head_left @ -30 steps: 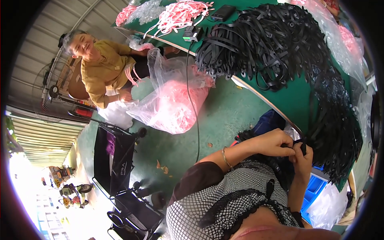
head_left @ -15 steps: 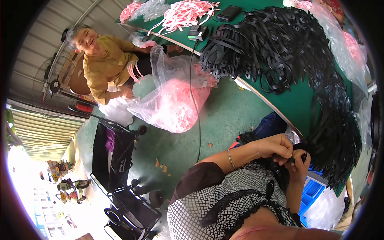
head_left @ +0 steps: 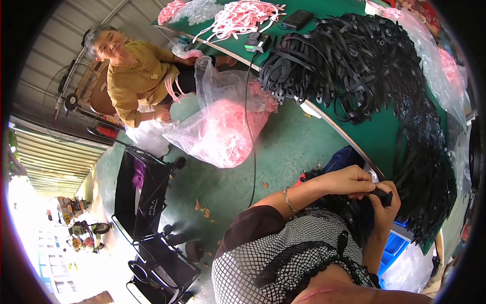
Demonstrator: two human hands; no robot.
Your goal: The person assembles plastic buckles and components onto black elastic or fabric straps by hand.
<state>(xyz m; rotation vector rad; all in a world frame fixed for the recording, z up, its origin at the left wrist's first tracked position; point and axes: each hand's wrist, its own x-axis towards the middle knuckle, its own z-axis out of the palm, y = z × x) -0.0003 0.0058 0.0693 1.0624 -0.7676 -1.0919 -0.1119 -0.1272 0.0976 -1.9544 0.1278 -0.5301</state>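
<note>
My left hand [head_left: 352,180], with a bracelet at its wrist, is closed, its fingertips pinching a black strap [head_left: 383,196]. Close beside it, my right hand [head_left: 387,209] is wrapped round the same strap, whose dark end pokes out past the fingers. Both hands meet in front of my chest, by the edge of a green-topped table [head_left: 324,110]. A big heap of black straps [head_left: 349,63] covers much of that table and trails down its right side, close to my right hand.
Pink straps [head_left: 243,17] and a black box-shaped device [head_left: 297,20] lie on the table's far part. A cable [head_left: 247,116] hangs to the floor. Left of it are a clear bag of pink straps [head_left: 228,131], a person in a yellow shirt [head_left: 139,76] and a black cart [head_left: 152,202]. Blue crate [head_left: 395,248] below right.
My left fingers have straightened somewhat from a tighter curl, and my right hand has shifted slightly outward with the strap. The whole view has tilted a little. The person's head leans differently.
</note>
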